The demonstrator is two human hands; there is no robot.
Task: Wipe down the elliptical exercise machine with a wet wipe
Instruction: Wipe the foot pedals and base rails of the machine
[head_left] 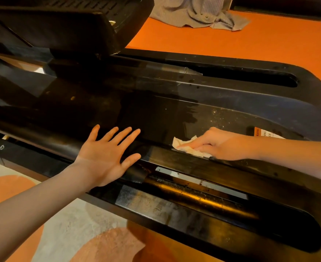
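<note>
Our left hand (106, 157) spread flat on glossy black elliptical base (156, 110) | right hand (218, 144) pinching crumpled white wet wipe (186, 146) at near rail | middle wet, right end dusty.

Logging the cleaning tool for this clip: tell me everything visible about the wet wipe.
The wet wipe is a small, off-white, crumpled sheet that looks like soft damp tissue or cloth, with a yellowish tinge near the fingers. It lies bunched on the glossy black centre deck of the elliptical machine, at the edge above the near rail slot. The right hand presses it down with fingers curled over it; one ragged corner sticks out to the left. The left hand rests flat, apart from it.
</note>
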